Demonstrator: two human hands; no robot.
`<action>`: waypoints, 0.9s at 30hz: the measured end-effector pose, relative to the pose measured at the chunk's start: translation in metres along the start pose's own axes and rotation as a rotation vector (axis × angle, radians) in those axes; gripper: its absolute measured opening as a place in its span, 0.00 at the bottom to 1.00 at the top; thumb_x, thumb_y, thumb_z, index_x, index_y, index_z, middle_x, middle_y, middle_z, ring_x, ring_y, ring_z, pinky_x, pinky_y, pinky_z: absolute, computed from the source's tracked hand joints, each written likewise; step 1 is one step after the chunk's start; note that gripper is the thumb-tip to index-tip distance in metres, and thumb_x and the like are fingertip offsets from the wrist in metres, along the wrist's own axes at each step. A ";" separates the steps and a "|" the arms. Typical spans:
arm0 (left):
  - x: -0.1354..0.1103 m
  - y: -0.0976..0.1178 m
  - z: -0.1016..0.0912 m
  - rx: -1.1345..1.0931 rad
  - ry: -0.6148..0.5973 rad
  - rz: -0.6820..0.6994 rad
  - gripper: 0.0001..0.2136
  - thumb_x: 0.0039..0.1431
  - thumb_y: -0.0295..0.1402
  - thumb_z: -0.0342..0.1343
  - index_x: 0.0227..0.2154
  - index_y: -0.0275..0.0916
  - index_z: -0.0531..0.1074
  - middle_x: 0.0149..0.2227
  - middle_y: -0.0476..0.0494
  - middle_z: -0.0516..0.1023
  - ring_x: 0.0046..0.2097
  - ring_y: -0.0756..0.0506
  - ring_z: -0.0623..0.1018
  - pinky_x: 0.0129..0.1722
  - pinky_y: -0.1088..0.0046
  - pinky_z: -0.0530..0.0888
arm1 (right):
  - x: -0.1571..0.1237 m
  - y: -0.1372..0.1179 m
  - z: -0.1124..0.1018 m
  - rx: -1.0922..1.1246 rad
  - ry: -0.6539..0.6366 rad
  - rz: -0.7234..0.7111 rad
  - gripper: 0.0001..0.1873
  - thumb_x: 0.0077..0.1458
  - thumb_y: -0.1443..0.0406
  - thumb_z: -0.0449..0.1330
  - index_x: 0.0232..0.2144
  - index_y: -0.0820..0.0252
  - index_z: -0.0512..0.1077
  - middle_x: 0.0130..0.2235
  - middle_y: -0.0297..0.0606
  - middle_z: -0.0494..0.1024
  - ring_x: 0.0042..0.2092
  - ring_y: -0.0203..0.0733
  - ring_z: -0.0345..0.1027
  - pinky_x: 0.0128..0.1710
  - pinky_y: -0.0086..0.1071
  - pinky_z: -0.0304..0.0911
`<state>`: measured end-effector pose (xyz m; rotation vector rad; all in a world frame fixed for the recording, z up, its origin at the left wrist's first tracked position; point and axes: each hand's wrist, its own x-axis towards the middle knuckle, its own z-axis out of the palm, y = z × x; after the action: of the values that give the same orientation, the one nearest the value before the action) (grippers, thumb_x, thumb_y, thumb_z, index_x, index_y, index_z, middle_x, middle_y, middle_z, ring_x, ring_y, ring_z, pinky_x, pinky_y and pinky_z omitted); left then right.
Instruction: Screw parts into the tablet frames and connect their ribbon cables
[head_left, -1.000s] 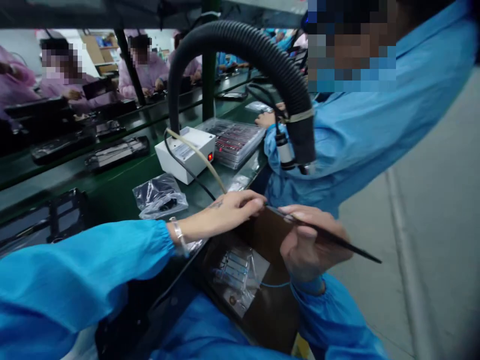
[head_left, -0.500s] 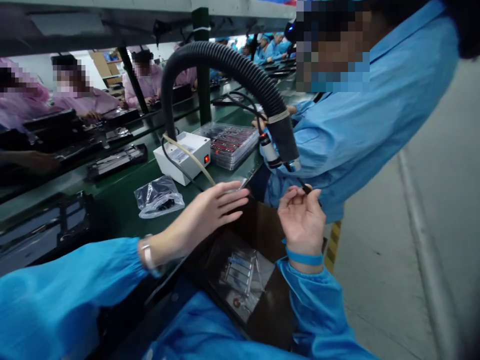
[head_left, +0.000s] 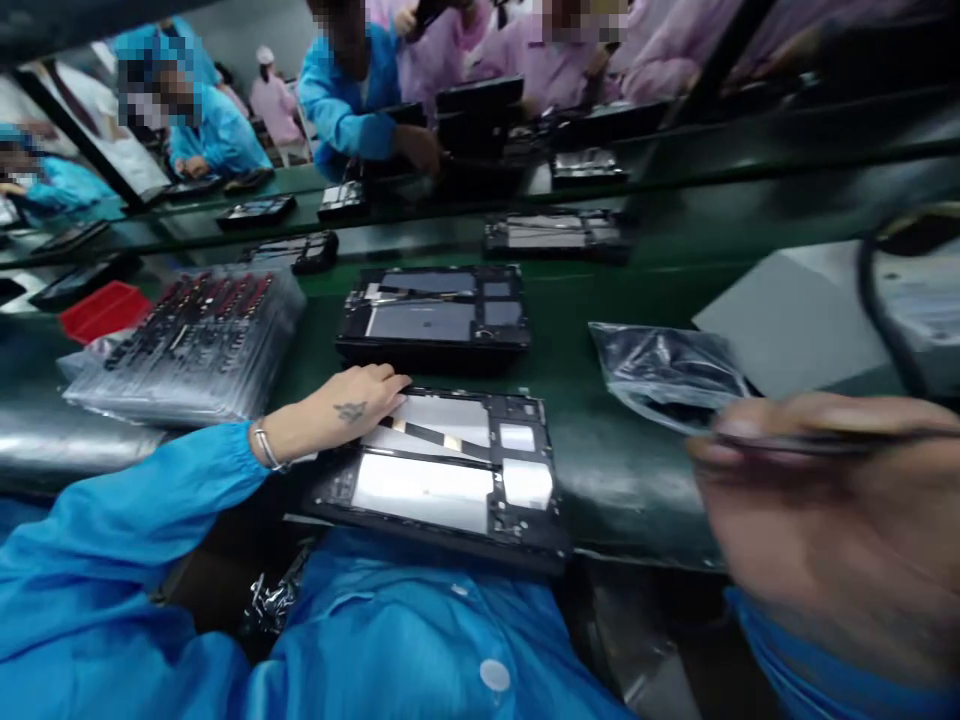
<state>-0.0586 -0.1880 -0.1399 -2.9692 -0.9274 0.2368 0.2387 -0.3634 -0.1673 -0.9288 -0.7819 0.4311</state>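
We rest our left hand (head_left: pixel 354 405), its grip unclear, on a silver-panelled black rectangular device (head_left: pixel 450 465) at six o'clock; our right hand (head_left: pixel 825 490), at four, pinches a slender dark tool (head_left: pixel 787 440). At nine, stacked clear plastic trays (head_left: pixel 176 405) hold red-and-black circuit boards (head_left: pixel 202 320); at three, a clear plastic bag (head_left: pixel 664 365) encloses dark parts (head_left: pixel 688 410).

Black device (head_left: pixel 439 461), silvery panels (head_left: pixel 424 492); green bench (head_left: pixel 626 490); red tray (head_left: pixel 109 310).
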 end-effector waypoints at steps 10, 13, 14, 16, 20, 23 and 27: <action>-0.030 0.013 0.024 -0.134 0.062 -0.021 0.18 0.64 0.19 0.43 0.54 0.33 0.67 0.48 0.37 0.70 0.45 0.41 0.71 0.44 0.65 0.69 | 0.005 0.062 0.110 -0.462 -0.661 0.174 0.12 0.61 0.55 0.64 0.33 0.57 0.77 0.33 0.35 0.79 0.33 0.42 0.78 0.33 0.33 0.73; -0.028 0.014 0.031 -0.112 0.080 -0.031 0.19 0.61 0.18 0.44 0.52 0.34 0.68 0.49 0.37 0.70 0.44 0.40 0.71 0.42 0.63 0.69 | 0.003 0.061 0.110 -0.599 -0.681 0.092 0.11 0.63 0.56 0.61 0.34 0.57 0.77 0.32 0.35 0.79 0.32 0.41 0.76 0.29 0.31 0.70; -0.027 0.014 0.034 -0.112 0.087 -0.027 0.19 0.60 0.18 0.45 0.52 0.35 0.68 0.49 0.37 0.70 0.45 0.40 0.71 0.41 0.63 0.69 | 0.003 0.059 0.110 -0.628 -0.687 0.072 0.11 0.63 0.57 0.61 0.34 0.57 0.77 0.32 0.35 0.79 0.32 0.40 0.75 0.28 0.30 0.69; -0.025 0.013 0.038 -0.121 0.101 -0.015 0.19 0.59 0.19 0.46 0.52 0.35 0.68 0.49 0.38 0.70 0.45 0.39 0.71 0.41 0.63 0.69 | 0.002 0.055 0.111 -0.667 -0.702 0.044 0.10 0.64 0.58 0.60 0.34 0.56 0.77 0.32 0.35 0.79 0.31 0.39 0.74 0.26 0.29 0.68; -0.026 0.013 0.039 -0.136 0.128 -0.005 0.18 0.60 0.19 0.46 0.52 0.34 0.68 0.47 0.38 0.69 0.45 0.39 0.70 0.41 0.63 0.69 | 0.002 0.053 0.112 -0.691 -0.734 0.017 0.09 0.64 0.59 0.60 0.34 0.56 0.77 0.33 0.34 0.79 0.31 0.38 0.74 0.26 0.27 0.68; -0.027 0.015 0.036 -0.143 0.135 -0.011 0.19 0.60 0.18 0.44 0.52 0.33 0.69 0.44 0.39 0.69 0.43 0.40 0.69 0.40 0.63 0.68 | 0.001 0.054 0.112 -0.695 -0.746 0.022 0.09 0.64 0.58 0.60 0.35 0.56 0.77 0.33 0.35 0.79 0.32 0.39 0.74 0.27 0.28 0.68; -0.027 0.015 0.033 -0.155 0.116 -0.013 0.19 0.60 0.17 0.44 0.51 0.33 0.70 0.44 0.40 0.69 0.42 0.40 0.69 0.40 0.63 0.68 | 0.001 0.054 0.112 -0.701 -0.757 0.021 0.08 0.64 0.59 0.60 0.35 0.55 0.77 0.34 0.34 0.79 0.31 0.38 0.74 0.27 0.27 0.68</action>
<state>-0.0768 -0.2169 -0.1700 -3.0750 -0.9937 -0.0083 0.1540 -0.2719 -0.1720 -1.4451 -1.6812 0.5454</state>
